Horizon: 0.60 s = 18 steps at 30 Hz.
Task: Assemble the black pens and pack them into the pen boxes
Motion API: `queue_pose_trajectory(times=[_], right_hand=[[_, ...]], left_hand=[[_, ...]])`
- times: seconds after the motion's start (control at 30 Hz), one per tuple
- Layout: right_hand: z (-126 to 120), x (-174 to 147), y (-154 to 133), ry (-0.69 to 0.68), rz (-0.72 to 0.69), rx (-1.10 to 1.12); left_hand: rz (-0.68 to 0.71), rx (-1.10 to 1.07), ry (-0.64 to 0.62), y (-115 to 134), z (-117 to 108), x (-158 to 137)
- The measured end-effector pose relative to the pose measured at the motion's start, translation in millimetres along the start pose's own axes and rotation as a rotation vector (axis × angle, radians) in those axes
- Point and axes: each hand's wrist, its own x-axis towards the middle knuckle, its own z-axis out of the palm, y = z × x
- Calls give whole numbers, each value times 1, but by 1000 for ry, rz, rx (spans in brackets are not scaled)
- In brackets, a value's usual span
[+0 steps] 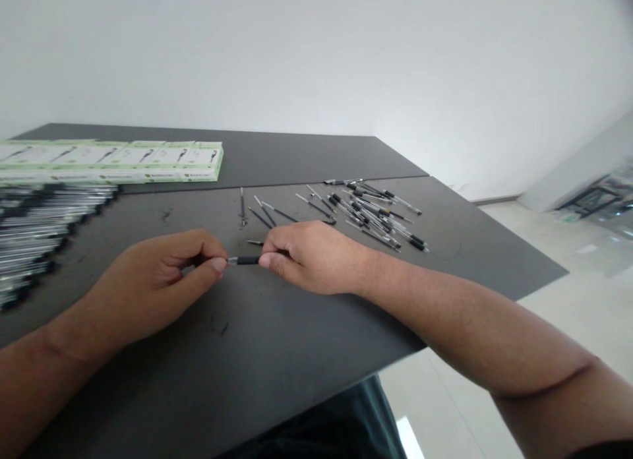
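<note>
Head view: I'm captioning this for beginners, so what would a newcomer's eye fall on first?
Probably the black pen held between left hand and right hand, near the picture's middle. Next, the mass of pens at the left edge, in front of the boxes, and the scattered pen parts beyond the right hand.

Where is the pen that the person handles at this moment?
In the head view, the pen is left of centre, over the dark table, held between the left hand and the right hand, with loose pens farther right.

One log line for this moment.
left hand: pinches pen end | right hand: grips same pen | pen pile: right | boxes: left rear
</note>
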Motion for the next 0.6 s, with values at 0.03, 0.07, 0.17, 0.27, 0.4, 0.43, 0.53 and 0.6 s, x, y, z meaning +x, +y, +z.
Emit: queue_pose_trajectory(times=[0.03, 0.07, 0.17, 0.27, 0.4, 0.43, 0.53, 0.6], right_hand=[[0, 0, 0, 4, -4, 9], [1, 0, 0, 12, -7, 22], [1, 0, 1, 19, -3, 27], [1, 1, 2, -11, -25, -8], [0, 0, 2, 7, -35, 35], [0, -1, 2, 16, -20, 42], [-1, 0, 0, -3, 5, 3], [-1, 0, -1, -27, 0, -27]], left_hand=[[0, 2, -4, -1, 0, 0], [0, 1, -5, -2, 0, 0], [0, -7, -25, -3, 0, -1], [-3, -4, -45, -1, -2, -2], [-11, 14, -28, 2, -3, -2], [-6, 11, -24, 2, -3, -1], [4, -5, -33, 0, -2, -2], [5, -5, -40, -1, -1, -2]])
